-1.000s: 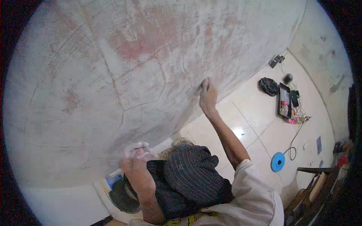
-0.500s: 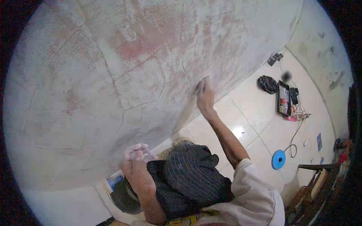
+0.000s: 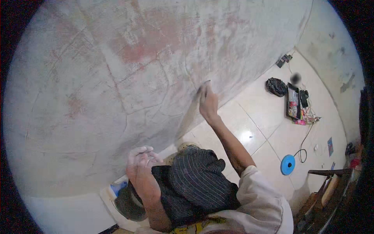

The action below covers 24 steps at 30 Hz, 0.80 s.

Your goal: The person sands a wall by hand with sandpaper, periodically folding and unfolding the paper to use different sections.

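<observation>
My right hand [image 3: 209, 102] is closed against the patchy grey and reddish wall [image 3: 148, 85], near a crack line. Its fingers are pinched around a small dark-edged piece that is mostly hidden, so I cannot make out what it is. My left hand [image 3: 143, 160], whitened with dust, is raised near the lower wall beside my dark striped clothing [image 3: 200, 175]. Its fingers are partly bent and apart, with nothing visible between them.
On the tiled floor [image 3: 249, 117] at the right lie a black bag [image 3: 276, 87], a black tray [image 3: 293, 101], cables and a blue reel [image 3: 288, 164]. Wooden pieces [image 3: 330, 191] stand lower right; a blue item [image 3: 118, 188] is lower left.
My right hand has shifted slightly left along the wall, with the forearm following. My left hand has stayed almost in place.
</observation>
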### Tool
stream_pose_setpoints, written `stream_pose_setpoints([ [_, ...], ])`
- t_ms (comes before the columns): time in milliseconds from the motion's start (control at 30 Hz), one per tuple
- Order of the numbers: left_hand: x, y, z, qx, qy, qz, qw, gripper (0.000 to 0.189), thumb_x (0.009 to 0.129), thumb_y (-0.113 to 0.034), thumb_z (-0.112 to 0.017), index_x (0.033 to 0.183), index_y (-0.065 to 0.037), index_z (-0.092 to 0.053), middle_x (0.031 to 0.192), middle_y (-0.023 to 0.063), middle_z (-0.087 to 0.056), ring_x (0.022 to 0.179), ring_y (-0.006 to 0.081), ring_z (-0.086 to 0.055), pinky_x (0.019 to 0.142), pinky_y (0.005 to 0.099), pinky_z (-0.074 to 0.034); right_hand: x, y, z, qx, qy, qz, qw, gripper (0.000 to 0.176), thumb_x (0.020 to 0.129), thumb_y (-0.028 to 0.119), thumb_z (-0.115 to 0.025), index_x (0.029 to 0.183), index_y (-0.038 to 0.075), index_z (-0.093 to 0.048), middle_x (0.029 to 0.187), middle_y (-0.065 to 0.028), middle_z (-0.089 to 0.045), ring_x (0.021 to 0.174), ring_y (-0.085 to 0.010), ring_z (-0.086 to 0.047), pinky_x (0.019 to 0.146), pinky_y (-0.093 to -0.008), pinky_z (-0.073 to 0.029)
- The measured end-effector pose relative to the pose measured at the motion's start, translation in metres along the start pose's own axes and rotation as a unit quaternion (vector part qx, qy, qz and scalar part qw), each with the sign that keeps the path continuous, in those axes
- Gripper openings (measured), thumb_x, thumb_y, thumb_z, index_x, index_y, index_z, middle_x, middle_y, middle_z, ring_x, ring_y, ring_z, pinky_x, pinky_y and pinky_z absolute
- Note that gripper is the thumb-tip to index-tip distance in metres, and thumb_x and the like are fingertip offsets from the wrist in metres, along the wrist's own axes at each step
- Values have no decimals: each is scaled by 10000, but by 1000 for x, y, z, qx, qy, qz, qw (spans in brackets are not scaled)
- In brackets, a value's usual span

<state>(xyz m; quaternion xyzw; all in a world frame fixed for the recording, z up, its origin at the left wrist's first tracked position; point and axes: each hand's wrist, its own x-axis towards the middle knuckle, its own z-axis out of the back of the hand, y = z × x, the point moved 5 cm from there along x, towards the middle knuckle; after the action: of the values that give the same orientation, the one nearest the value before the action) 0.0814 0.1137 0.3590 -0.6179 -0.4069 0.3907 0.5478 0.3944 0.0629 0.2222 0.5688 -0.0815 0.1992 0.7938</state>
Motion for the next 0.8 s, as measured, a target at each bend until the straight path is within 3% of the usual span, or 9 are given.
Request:
stream_pose_setpoints([
  [67, 3, 2, 1, -20, 6, 2, 1000, 125, 915, -30, -499, 1014, 26, -549, 965, 150, -598, 783, 204, -606, 684, 314, -552, -5, 3, -7, -135, 97, 71, 983, 336, 1010, 338, -392, 1139, 62, -536, 647, -242, -578, 600, -447, -581, 569, -541, -408],
  [100, 3, 2, 1, -6, 17, -8, 1000, 130, 922, -32, -487, 1021, 27, -547, 971, 149, -598, 784, 205, -607, 692, 314, -551, -3, -5, 1, -141, 67, 98, 983, 389, 1008, 370, -378, 1192, 65, -532, 658, -246, -588, 616, -456, -586, 565, -532, -412],
  [200, 0, 2, 5, 32, 18, -6, 999, 137, 929, -35, -477, 1031, 27, -544, 983, 150, -597, 785, 207, -609, 693, 313, -550, 14, -9, 10, -51, -52, -7, 997, 341, 1009, 292, -390, 962, -3, -554, 706, -267, -578, 685, -441, -591, 606, -504, -414],
  [233, 2, 2, 5, 56, 14, -1, 998, 138, 929, -38, -478, 1034, 26, -542, 988, 151, -597, 786, 208, -610, 688, 312, -550, 8, -9, 5, -50, 26, 4, 998, 355, 1010, 301, -391, 937, -6, -554, 677, -249, -569, 655, -434, -580, 600, -488, -412],
  [333, 0, -1, 3, -37, 3, 0, 999, 130, 931, -43, -484, 1026, 23, -542, 985, 152, -596, 777, 207, -610, 681, 312, -551, 6, -14, 12, -131, 103, 74, 983, 349, 1011, 295, -383, 938, -9, -538, 679, -238, -536, 653, -410, -558, 623, -466, -414],
  [367, -2, 0, 2, -36, 2, 3, 999, 130, 931, -43, -484, 1026, 23, -542, 985, 152, -596, 777, 207, -610, 681, 312, -551, 19, -30, 14, -23, 87, -69, 994, 340, 1011, 293, -383, 952, -7, -531, 718, -259, -532, 669, -410, -556, 635, -461, -419],
  [400, -1, -1, 1, -18, 5, -1, 1000, 128, 929, -43, -485, 1024, 22, -541, 983, 152, -596, 774, 208, -610, 682, 309, -550, 17, -31, 12, -22, 87, -68, 994, 340, 1011, 293, -383, 952, -7, -531, 718, -259, -532, 669, -410, -556, 635, -461, -419],
  [500, -1, -2, 1, -10, 6, -4, 1000, 130, 916, -39, -487, 1018, 22, -541, 978, 151, -598, 766, 209, -608, 688, 308, -547, 16, -11, 12, 26, 4, 63, 998, 374, 1012, 314, -381, 936, -14, -544, 696, -245, -532, 642, -395, -551, 622, -455, -418],
  [800, -1, -2, -6, -5, -2, 24, 1000, 149, 883, -40, -494, 999, 31, -555, 957, 143, -594, 762, 209, -599, 691, 329, -529, -3, 11, 8, -68, 151, 1, 986, 378, 1012, 350, -363, 1031, 32, -567, 782, -268, -592, 762, -458, -590, 674, -505, -435],
])
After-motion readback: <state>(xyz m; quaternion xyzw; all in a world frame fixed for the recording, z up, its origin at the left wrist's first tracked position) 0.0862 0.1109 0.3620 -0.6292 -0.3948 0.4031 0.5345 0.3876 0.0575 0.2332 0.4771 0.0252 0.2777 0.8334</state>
